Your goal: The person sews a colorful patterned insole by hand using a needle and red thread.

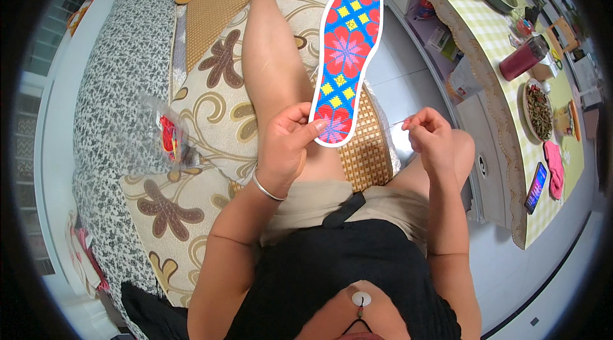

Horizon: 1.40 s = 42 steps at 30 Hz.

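Observation:
My left hand [290,142] pinches the heel end of an embroidered insole [348,52], thumb on its patterned face. The insole is white-edged, with red flowers and yellow diamonds on blue, and stands with its toe end pointing away from me. To its right, my right hand [431,139] is raised over my right thigh, thumb and forefinger pressed together. A thin strand [396,125] sticks out from those fingertips toward the insole; whether it is needle or thread I cannot tell. The right hand does not touch the insole.
A clear plastic bag of red thread [169,139] lies on the flowered seat cover [217,110] at left. At right stands a table with a checkered cloth [469,14], bearing a maroon bottle [523,59], a food plate [537,110], a phone [537,188] and a pink cloth [553,171].

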{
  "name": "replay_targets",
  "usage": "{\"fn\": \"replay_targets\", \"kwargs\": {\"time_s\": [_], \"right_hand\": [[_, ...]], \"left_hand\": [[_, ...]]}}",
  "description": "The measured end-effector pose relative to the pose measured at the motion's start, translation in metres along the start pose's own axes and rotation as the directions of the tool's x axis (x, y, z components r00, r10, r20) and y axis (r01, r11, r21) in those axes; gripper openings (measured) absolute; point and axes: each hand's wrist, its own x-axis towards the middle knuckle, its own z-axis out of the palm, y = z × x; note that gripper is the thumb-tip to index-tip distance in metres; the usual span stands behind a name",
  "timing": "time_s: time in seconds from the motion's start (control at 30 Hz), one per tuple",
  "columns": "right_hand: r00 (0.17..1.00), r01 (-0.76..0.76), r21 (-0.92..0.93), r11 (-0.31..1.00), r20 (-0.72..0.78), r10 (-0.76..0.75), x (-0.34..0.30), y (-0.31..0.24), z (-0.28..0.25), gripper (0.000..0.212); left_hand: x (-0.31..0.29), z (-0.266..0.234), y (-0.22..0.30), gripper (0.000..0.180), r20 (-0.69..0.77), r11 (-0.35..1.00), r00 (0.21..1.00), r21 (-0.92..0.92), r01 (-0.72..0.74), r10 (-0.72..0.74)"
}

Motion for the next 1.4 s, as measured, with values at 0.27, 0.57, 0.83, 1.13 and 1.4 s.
{"fn": "replay_targets", "kwargs": {"time_s": [0.27,0.57,0.83,1.13,1.4], "right_hand": [[0.986,-0.008,-0.189,0.982,0.164,0.040,0.046,-0.027,0.039,0.003],[0.967,0.162,-0.262,0.951,0.236,-0.100,0.109,-0.029,0.018,0.006],[0.966,-0.105,0.069,0.992,0.245,0.085,0.133,-0.006,0.013,0.006],[0.942,-0.188,0.062,0.980,0.295,0.161,0.142,0.001,-0.002,0.005],[0.977,-0.128,-0.076,0.989,0.163,0.139,0.136,-0.001,-0.021,0.005]], "left_hand": [[0.040,0.025,-0.008,0.018,0.016,0.998,0.998,0.003,-0.055,0.055],[0.106,0.037,-0.022,0.014,0.061,0.999,0.997,-0.014,-0.046,0.047],[0.139,0.037,-0.047,0.018,0.031,0.996,0.996,0.019,0.087,-0.087],[0.141,0.029,-0.052,0.019,-0.016,0.995,0.999,0.094,0.038,-0.036],[0.137,0.024,-0.054,0.020,0.007,0.993,1.000,0.114,-0.006,0.005]]}}
